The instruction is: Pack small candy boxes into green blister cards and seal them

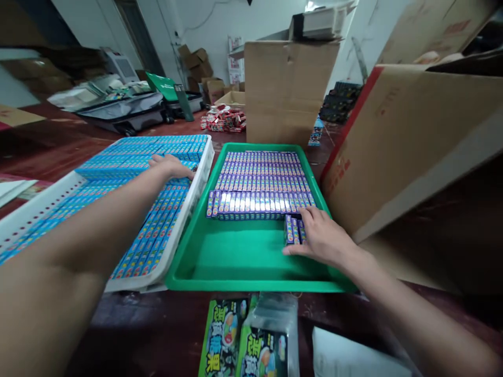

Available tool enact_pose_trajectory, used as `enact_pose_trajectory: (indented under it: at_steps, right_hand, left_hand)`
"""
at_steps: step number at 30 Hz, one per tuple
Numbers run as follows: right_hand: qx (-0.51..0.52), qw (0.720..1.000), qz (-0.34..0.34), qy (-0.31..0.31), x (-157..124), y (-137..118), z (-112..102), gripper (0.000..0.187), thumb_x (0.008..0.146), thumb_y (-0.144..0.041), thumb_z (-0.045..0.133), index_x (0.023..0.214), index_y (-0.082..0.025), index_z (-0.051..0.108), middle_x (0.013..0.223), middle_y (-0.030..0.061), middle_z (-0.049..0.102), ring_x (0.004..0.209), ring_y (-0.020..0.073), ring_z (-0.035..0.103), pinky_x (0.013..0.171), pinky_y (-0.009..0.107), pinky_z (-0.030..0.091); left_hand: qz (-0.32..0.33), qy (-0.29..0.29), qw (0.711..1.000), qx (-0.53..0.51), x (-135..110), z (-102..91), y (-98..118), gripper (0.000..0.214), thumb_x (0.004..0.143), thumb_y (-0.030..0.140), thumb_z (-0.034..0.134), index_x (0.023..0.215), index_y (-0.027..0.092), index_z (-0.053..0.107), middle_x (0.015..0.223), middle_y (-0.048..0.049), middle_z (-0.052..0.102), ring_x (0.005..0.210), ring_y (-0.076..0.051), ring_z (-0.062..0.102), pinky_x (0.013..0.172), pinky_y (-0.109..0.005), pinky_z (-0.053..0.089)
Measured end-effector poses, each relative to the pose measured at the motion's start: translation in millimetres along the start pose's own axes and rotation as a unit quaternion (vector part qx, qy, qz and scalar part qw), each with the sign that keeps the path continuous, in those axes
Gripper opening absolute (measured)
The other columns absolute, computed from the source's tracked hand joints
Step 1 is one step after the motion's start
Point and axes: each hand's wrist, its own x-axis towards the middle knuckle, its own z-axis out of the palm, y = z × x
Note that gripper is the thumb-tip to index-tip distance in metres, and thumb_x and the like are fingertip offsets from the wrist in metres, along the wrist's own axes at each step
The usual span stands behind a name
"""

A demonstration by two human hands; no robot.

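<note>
My right hand [324,235] is closed around a short row of small purple boxes [293,230], low over the green tray [251,285]. Thumb at the near side, fingers at the far side; the palm hides part of the row. Beyond it, rows of matching purple boxes [263,183] fill the tray's far half. My left hand [173,166] reaches into a white perforated basket [202,180], over small blue boxes [157,225] packed in rows. Its fingers are spread apart, the thumb side near the basket's right wall; some fingertips are hidden.
Black-and-green candy packs [226,335] and a clear plastic tray [275,309] lie before the green tray, with a white sheet [353,353] beside them. A large carton [412,141] stands close on the right, another carton [288,94] behind. Red packets [223,119] are piled farther back.
</note>
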Motion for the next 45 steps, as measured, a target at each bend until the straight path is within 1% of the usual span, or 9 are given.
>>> enact_pose_trajectory:
  at_steps: [4, 10, 15, 18, 23, 29, 34, 40, 45]
  right_hand:
    - [-0.026, 0.995, 0.089, 0.042, 7.7, -20.8, 1.0, 0.078, 0.094, -0.077, 0.032, 0.126, -0.011, 0.058, 0.114, 0.0259, 0.066, 0.110, 0.0433, 0.062, 0.088, 0.057, 0.053]
    - [0.141, 0.988, -0.007, 0.057, -33.0, -53.8, -39.7, 0.066, 0.098, -0.067, 0.042, 0.142, -0.020, 0.046, 0.134, 0.0178, 0.059, 0.125, 0.0376, 0.056, 0.102, 0.053, 0.050]
    - [0.142, 0.989, -0.026, 0.029, -46.5, -54.6, -55.4, 0.065, 0.099, -0.053, 0.047, 0.152, -0.017, 0.036, 0.142, 0.0197, 0.052, 0.130, 0.0401, 0.049, 0.107, 0.058, 0.043]
    - [0.014, 0.998, -0.019, -0.062, -20.8, -39.7, -40.7, 0.077, 0.089, -0.045, 0.064, 0.152, -0.012, 0.036, 0.147, 0.0242, 0.048, 0.134, 0.0451, 0.043, 0.107, 0.060, 0.041]
    - [-0.003, 0.992, -0.022, -0.123, 14.9, -25.7, -24.0, 0.075, 0.077, -0.047, 0.079, 0.137, -0.010, 0.053, 0.138, 0.0244, 0.055, 0.126, 0.0432, 0.050, 0.100, 0.057, 0.045]
    - [0.039, 0.993, -0.064, -0.092, 3.3, -19.6, -26.5, 0.063, 0.092, -0.046, 0.067, 0.141, -0.010, 0.052, 0.139, 0.0203, 0.051, 0.129, 0.0346, 0.048, 0.109, 0.047, 0.038]
    - [0.048, 0.991, -0.061, -0.105, -15.9, -3.9, -30.4, 0.053, 0.087, -0.056, 0.070, 0.125, -0.020, 0.069, 0.145, 0.0167, 0.049, 0.131, 0.0396, 0.045, 0.108, 0.052, 0.040]
    - [0.029, 0.993, -0.047, -0.106, -9.2, -22.5, -20.5, 0.059, 0.095, -0.054, 0.063, 0.141, -0.019, 0.055, 0.144, 0.0164, 0.054, 0.131, 0.0361, 0.051, 0.104, 0.058, 0.047]
    - [0.007, 0.987, -0.050, -0.150, 12.1, -39.8, -11.5, 0.039, 0.098, -0.038, 0.064, 0.132, -0.018, 0.060, 0.135, 0.0107, 0.061, 0.114, 0.0254, 0.064, 0.095, 0.049, 0.056]
  left_hand:
    - [-0.131, 0.071, 0.989, 0.016, -31.9, -18.3, 9.0, 0.118, 0.071, 0.061, 0.082, 0.149, -0.001, 0.020, 0.157, -0.0306, 0.027, 0.138, -0.045, 0.038, 0.105, -0.069, 0.043]
    - [0.132, 0.185, 0.972, 0.053, -147.8, -67.7, 68.4, 0.118, 0.075, 0.044, 0.075, 0.160, 0.004, 0.003, 0.157, -0.0223, 0.031, 0.141, -0.039, 0.034, 0.121, -0.052, 0.029]
    - [0.377, 0.086, 0.917, 0.095, -278.5, -76.4, 122.9, 0.077, 0.092, 0.016, 0.050, 0.162, 0.011, 0.018, 0.155, -0.0181, 0.043, 0.138, -0.036, 0.042, 0.116, -0.052, 0.034]
    - [0.376, 0.035, 0.918, 0.122, -335.9, -80.4, 129.3, 0.068, 0.096, 0.010, 0.039, 0.162, 0.017, 0.026, 0.156, -0.0175, 0.045, 0.138, -0.037, 0.045, 0.115, -0.055, 0.037]
    - [0.337, -0.016, 0.929, 0.153, -398.1, -91.7, 107.3, 0.070, 0.094, 0.009, 0.035, 0.163, 0.021, 0.030, 0.150, -0.0178, 0.053, 0.134, -0.038, 0.051, 0.108, -0.057, 0.044]
    - [0.255, -0.025, 0.946, 0.197, -406.5, -56.9, 91.0, 0.067, 0.091, 0.007, 0.030, 0.157, 0.009, 0.040, 0.144, -0.0266, 0.056, 0.130, -0.042, 0.054, 0.103, -0.061, 0.044]
    - [0.235, -0.016, 0.941, 0.242, -401.0, -38.1, 97.9, 0.064, 0.090, 0.008, 0.036, 0.154, 0.005, 0.043, 0.143, -0.0289, 0.056, 0.131, -0.042, 0.052, 0.102, -0.058, 0.042]
    - [0.199, -0.071, 0.950, 0.228, -420.1, -52.7, 112.1, 0.077, 0.086, 0.043, 0.064, 0.148, 0.001, 0.048, 0.151, -0.0334, 0.046, 0.134, -0.048, 0.047, 0.106, -0.057, 0.041]
    - [0.210, -0.187, 0.950, 0.139, -393.3, -80.8, 94.7, 0.059, 0.091, 0.010, 0.043, 0.150, 0.003, 0.043, 0.151, -0.0261, 0.050, 0.140, -0.036, 0.047, 0.112, -0.049, 0.040]
